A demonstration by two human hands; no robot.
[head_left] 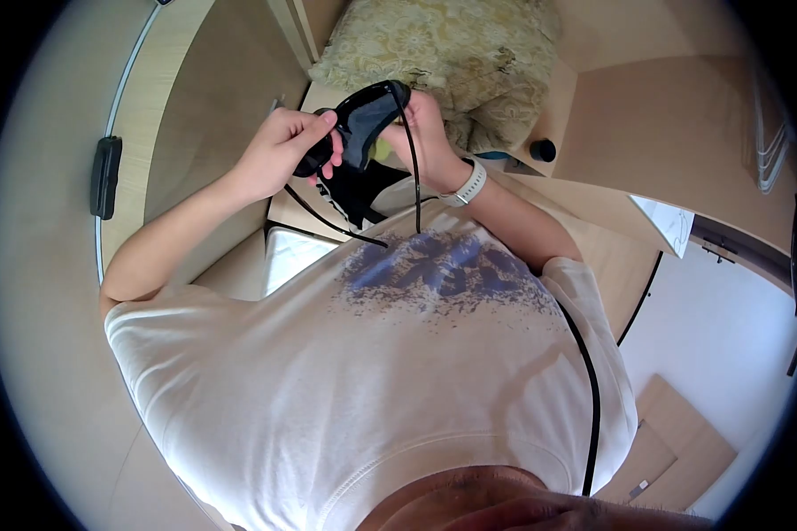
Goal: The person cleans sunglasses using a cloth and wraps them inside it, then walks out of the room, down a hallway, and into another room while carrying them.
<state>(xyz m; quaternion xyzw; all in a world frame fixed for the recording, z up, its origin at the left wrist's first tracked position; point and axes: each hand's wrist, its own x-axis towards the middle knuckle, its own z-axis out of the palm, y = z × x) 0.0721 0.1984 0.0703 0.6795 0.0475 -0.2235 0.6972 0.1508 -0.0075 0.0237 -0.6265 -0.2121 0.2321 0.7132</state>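
"Black glossy item [359, 128], perhaps goggles; shape hard to read. Where?"

"Raised before the chest, short of the patterned fabric [443, 53]. Black cord [413, 168] runs across it."

"Grip?"

"Left hand [279, 150] pinches the lower end, thumb against bent fingers. Right hand [427, 142] closed around the far end; some fingertips hidden."

"Step in hand?"

"Two-handed handling in the air, I judge."

"Next move calls for?"

"Steady support at both ends, cord kept free of the fingers."
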